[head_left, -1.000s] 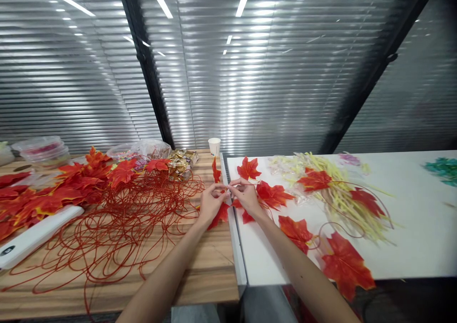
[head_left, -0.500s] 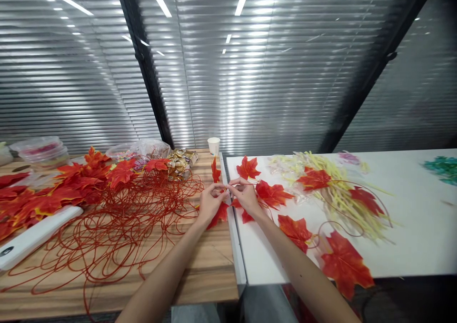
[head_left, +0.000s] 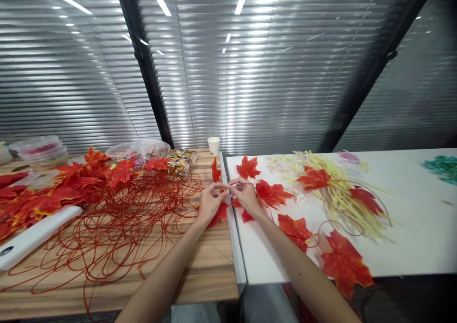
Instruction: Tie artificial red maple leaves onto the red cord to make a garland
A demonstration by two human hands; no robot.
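The left hand point(head_left: 211, 203) and right hand point(head_left: 245, 196) meet above the metal strip point(head_left: 236, 247) near a red leaf point(head_left: 220, 213), fingers pinching what looks like red cord point(head_left: 143, 194), whose loops, tangled on the wooden surface point(head_left: 203, 275), could snag and jerk the strand free if pulled quickly.

1 cord tangle point(head_left: 143, 201), 1 leaf pile point(head_left: 76, 187), 1 cup point(head_left: 213, 146), 2 tabletops point(head_left: 421, 227)
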